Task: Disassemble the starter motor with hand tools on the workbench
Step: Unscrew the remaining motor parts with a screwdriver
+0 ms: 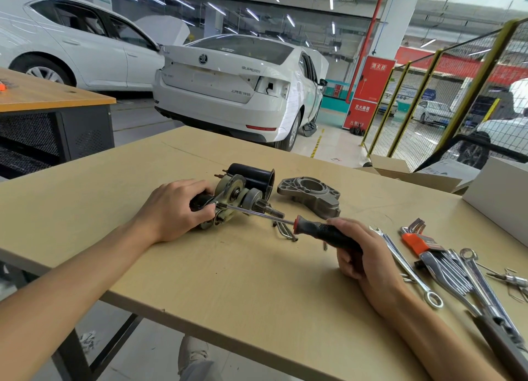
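While the left hand [171, 209] grips the starter motor [237, 195] mid-bench, the right hand [361, 252] grips the screwdriver [314, 230].

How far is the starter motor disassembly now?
Done: the nose housing lies apart on the bench, with two long bolts beside it. In hand: the left hand holds the motor while the right hand works a screwdriver into it. Left: the gear end and black body remain joined.

- My left hand [174, 209] reaches forward, fingers curled in a grip, forearm bare.
- My right hand [363, 252] sits nearer, fingers wrapped shut, thumb on top.
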